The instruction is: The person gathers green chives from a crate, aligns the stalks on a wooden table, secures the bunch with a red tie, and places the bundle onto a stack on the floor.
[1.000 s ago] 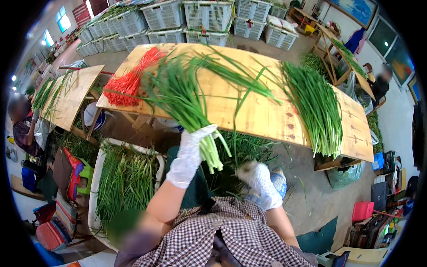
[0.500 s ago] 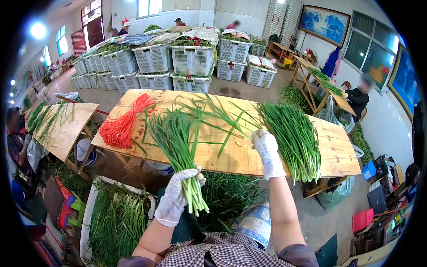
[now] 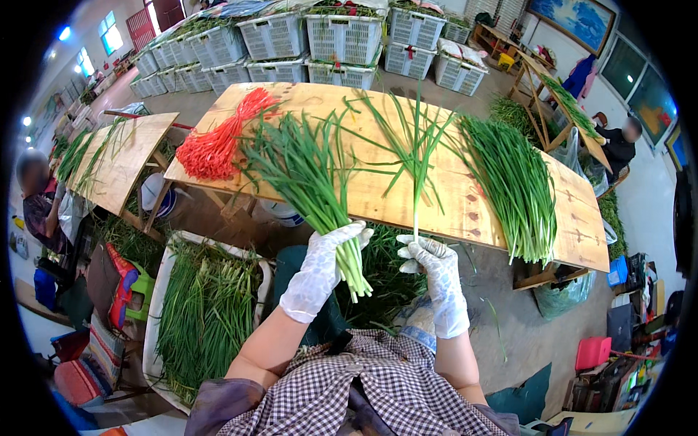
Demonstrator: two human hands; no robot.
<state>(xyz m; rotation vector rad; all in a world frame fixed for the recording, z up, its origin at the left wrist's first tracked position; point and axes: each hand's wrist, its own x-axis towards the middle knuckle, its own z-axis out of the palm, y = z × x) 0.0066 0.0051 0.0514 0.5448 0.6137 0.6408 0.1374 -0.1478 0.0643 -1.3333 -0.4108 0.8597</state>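
My left hand (image 3: 331,254), in a white glove, is closed round the pale stem ends of a bunch of garlic chives (image 3: 309,174). Its green leaves fan away over the near edge of the wooden table (image 3: 371,192). To the right, my gloved right hand (image 3: 436,272) pinches a thin sprig of chives (image 3: 416,167) by its white stem, leaves pointing away from me. The two hands are close together but apart. A large pile of chives (image 3: 509,189) lies on the table's right part. Red ties (image 3: 222,142) lie bundled at the left.
At my lower left, a white tub (image 3: 151,327) holds more chives. Stacked white crates (image 3: 342,40) stand behind the table. Another person (image 3: 43,196) sits by a side table (image 3: 123,167) at the left; a second person (image 3: 619,149) sits at the far right.
My right hand has come back from the tabletop toward my left hand, now with a sprig of chives raised in it. The left hand still grips its bunch. The view has tilted downward.
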